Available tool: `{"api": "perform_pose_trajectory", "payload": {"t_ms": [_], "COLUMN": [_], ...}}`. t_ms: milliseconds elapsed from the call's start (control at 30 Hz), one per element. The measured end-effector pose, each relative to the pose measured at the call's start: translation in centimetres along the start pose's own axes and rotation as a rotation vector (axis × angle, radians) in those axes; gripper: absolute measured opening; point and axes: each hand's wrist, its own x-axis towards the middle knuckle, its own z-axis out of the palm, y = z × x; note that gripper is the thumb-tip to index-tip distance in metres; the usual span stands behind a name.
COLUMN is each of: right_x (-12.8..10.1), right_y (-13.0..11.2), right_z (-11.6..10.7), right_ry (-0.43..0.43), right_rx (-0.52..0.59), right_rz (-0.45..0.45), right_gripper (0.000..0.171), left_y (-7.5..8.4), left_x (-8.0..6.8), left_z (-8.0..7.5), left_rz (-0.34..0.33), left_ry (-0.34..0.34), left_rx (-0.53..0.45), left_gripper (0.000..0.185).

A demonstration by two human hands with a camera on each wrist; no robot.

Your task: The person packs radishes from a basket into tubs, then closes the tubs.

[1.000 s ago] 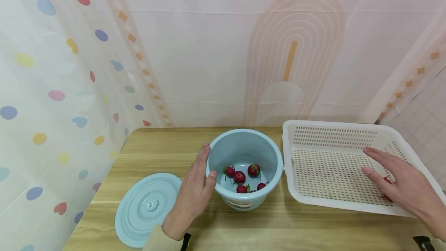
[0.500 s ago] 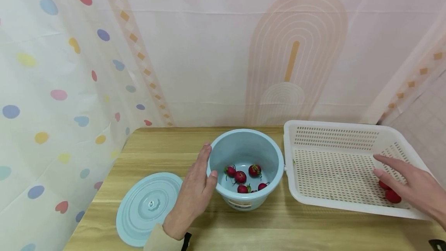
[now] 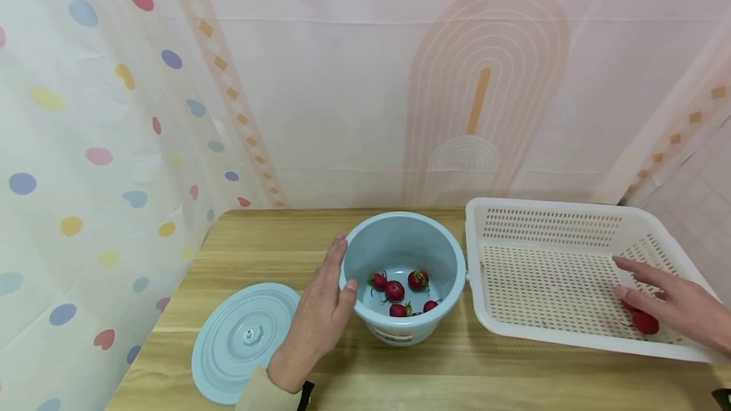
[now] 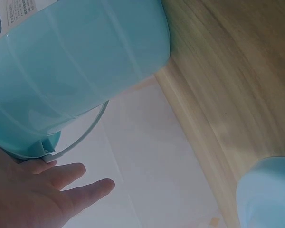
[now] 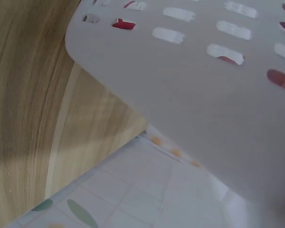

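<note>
Several small red radishes (image 3: 395,290) with green stem ends lie at the bottom of a light blue bucket (image 3: 407,215). My left hand (image 3: 316,319) rests against the bucket's left side, fingers straight and thumb at the rim. In the left wrist view, its spread fingers (image 4: 88,194) show beside the bucket's handle mount. At the right, my right hand (image 3: 676,300) reaches into a white slotted basket (image 3: 502,327), over red radishes (image 3: 645,322). Its index finger is extended and its thumb is close to them. The right wrist view shows only the basket wall (image 5: 180,85), with red behind its slots.
A round light blue lid (image 3: 245,335) lies on the wooden table (image 3: 257,233) left of the bucket, partly behind my left forearm. The basket stands close to the bucket's right side. A patterned curtain (image 3: 331,113) hangs behind the table.
My right hand has shifted right inside the basket and lowered slightly, and more of the radishes under it show. My left hand stays at the bucket.
</note>
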Motion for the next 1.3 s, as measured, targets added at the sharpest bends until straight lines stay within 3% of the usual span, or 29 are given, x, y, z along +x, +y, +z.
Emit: {"api": "perform_pose_trajectory", "payload": {"t_ms": [300, 500, 700, 900, 1067, 1300], "right_x": [0.8, 1.3, 1.3, 1.1, 1.4, 1.7], "right_y": [0.3, 0.6, 0.6, 0.4, 0.7, 1.6], "right_z": [0.6, 0.6, 0.4, 0.2, 0.3, 0.9], "right_ry": [-0.083, -0.133, -0.15, -0.124, -0.227, -0.268], "right_rx": [0.074, 0.08, 0.217, 0.217, 0.244, 0.278], "right_rz": [-0.038, -0.001, -0.016, -0.001, 0.011, -0.108], "right_gripper": [0.068, 0.069, 0.061, 0.058, 0.061, 0.055], "left_y": [0.0, 0.0, -0.1, 0.0, 0.0, 0.0], "left_x": [0.0, 0.1, 0.0, -0.1, 0.0, 0.0], "left_z": [0.0, 0.0, 0.0, 0.1, 0.1, 0.2], "left_rz": [-0.003, -0.001, 0.002, -0.001, 0.002, 0.001], "left_ry": [-0.005, -0.001, 0.005, -0.001, -0.001, -0.001], "left_rx": [0.008, 0.008, 0.005, 0.007, 0.001, -0.001], "left_gripper": [0.063, 0.063, 0.063, 0.063, 0.063, 0.063]}}
